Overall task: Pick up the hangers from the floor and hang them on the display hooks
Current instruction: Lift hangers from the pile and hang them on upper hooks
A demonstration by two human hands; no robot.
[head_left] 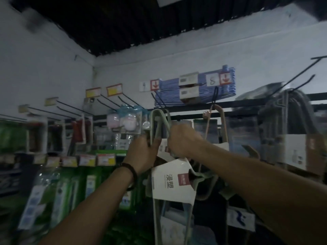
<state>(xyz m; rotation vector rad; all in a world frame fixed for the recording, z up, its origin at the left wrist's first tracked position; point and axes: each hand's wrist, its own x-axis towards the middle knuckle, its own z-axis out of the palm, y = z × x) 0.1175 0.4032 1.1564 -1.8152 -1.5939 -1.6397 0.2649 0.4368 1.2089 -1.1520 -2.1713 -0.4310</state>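
While both arms reach up at the display wall, the left hand (143, 152) and right hand (182, 140) each curl their fingers round the necks of a bundle of pale green hangers (160, 119). The bundle stands roughly upright, its hook ends pointing up just below the black rail (247, 102) and its bodies trailing down through a white card sleeve (169, 181). Just right of it, a beige hanger (223, 124) hangs from a black hook (215, 96)

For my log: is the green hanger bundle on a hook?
Cannot tell: green hanger bundle blurs near the peg tip; left hand, right hand grip it.
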